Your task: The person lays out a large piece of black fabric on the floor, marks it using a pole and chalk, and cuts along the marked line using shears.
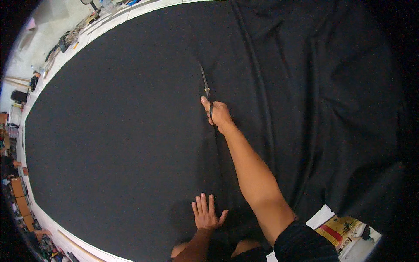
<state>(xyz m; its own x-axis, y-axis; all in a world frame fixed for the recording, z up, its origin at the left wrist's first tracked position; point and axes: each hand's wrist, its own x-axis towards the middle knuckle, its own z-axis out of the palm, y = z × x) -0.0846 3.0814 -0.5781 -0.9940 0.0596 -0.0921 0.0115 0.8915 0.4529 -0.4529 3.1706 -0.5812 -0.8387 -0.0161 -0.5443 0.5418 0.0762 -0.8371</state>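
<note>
A broad sheet of black fabric point(109, 131) covers most of the table, lying smooth at the left and wrinkled into long folds at the right. My right hand point(220, 115) reaches far across it, closed round the handles of a pair of scissors point(205, 82). The blades point away from me and meet the cloth; a faint line runs back from the scissors toward me. Nearer to me, my left hand point(207, 217) rests flat on the fabric with its fingers spread, holding nothing.
A pale table edge point(53, 81) curves round the left side. Beyond it stand cardboard boxes point(21, 205) and assorted clutter, with part of another person point(9, 167) at the far left. A yellow and red package point(336, 231) shows at the lower right, beside the fabric.
</note>
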